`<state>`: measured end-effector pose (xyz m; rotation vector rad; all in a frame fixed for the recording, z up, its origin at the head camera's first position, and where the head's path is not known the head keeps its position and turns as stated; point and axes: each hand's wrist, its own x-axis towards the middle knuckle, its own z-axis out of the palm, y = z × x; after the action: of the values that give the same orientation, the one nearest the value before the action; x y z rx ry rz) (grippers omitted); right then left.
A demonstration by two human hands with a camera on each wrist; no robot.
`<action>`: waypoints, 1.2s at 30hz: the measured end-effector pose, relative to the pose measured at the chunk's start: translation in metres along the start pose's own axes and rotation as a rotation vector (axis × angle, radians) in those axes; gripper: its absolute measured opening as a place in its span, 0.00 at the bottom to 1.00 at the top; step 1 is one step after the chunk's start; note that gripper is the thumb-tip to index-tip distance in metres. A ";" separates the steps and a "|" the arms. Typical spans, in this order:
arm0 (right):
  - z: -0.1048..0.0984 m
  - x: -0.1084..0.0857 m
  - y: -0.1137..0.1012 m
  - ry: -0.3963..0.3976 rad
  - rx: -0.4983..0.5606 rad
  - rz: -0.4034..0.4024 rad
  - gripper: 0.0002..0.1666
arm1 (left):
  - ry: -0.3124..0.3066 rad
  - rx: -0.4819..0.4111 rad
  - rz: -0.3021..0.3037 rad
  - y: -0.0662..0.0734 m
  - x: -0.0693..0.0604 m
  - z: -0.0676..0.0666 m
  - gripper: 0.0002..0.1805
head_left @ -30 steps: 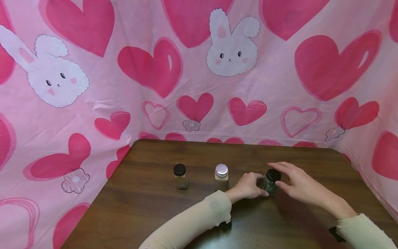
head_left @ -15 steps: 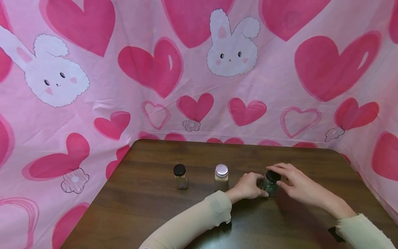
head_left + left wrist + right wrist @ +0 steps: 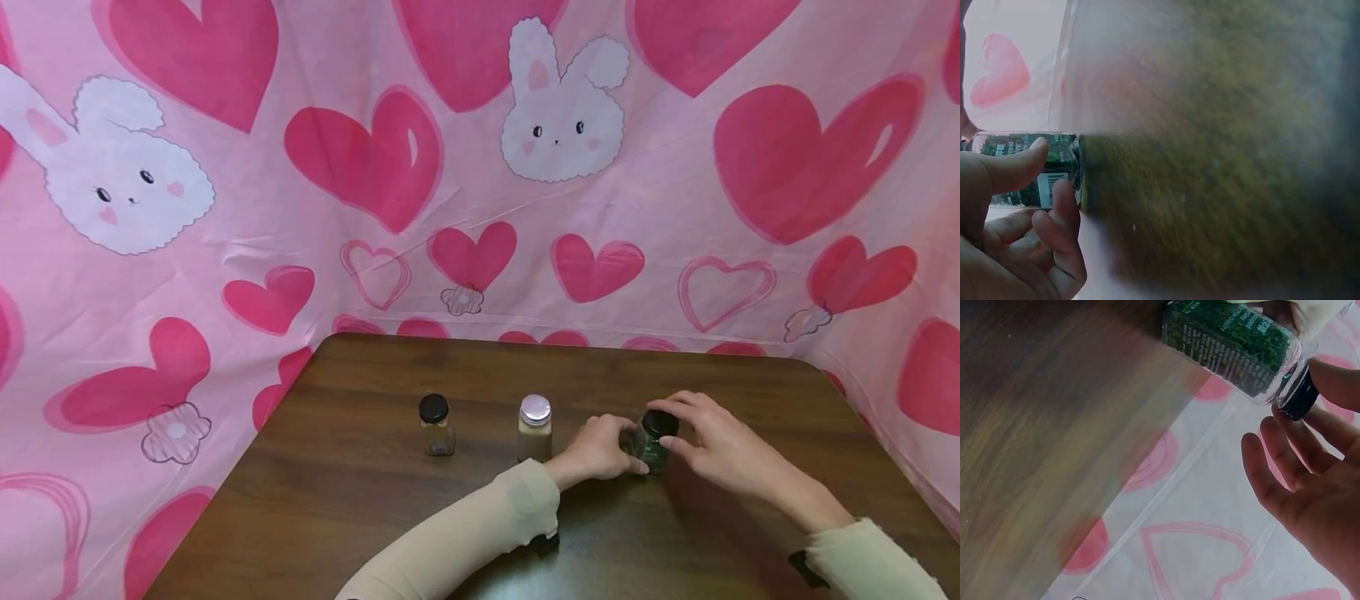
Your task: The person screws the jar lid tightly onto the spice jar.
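Observation:
A clear spice jar of green dried herbs point(image 3: 651, 454) with a black lid point(image 3: 662, 423) stands upright at the right of the table. My left hand point(image 3: 598, 448) grips its body from the left, thumb and fingers round the glass. In the left wrist view the thumb lies across the printed label near a barcode point(image 3: 1054, 189). From the right, my right hand point(image 3: 716, 442) pinches the black lid between thumb and fingers. The right wrist view shows the lid on the jar's neck, with the other fingers point(image 3: 1266, 469) spread below it.
A black-lidded jar point(image 3: 437, 433) with brownish contents stands to the left on the wooden table point(image 3: 360, 500). Between it and my left hand is a jar with a silvery top point(image 3: 535, 433). A pink heart-patterned cloth point(image 3: 480, 192) hangs round the table.
My right thumb and fingers have shifted slightly round the lid. My left hand and the jar stay in place, and the head view has tilted a little.

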<state>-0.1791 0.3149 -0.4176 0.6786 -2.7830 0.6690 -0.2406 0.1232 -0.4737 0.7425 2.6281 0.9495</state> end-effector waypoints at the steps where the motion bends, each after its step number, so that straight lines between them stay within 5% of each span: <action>1: 0.000 0.000 0.000 0.005 -0.005 0.005 0.27 | 0.002 -0.005 0.005 -0.001 0.001 0.000 0.27; 8: 0.004 0.001 -0.002 0.023 -0.039 0.057 0.27 | 0.033 0.037 0.054 -0.020 0.017 0.019 0.25; 15: 0.004 0.003 -0.005 0.038 -0.063 0.104 0.26 | 0.028 0.003 0.049 -0.007 0.004 0.004 0.26; 36: 0.009 0.002 -0.006 0.070 -0.013 0.162 0.25 | 0.031 -0.003 0.039 -0.004 0.004 0.005 0.25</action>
<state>-0.1787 0.3052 -0.4226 0.4219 -2.7960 0.6900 -0.2438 0.1253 -0.4802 0.7879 2.6478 0.9827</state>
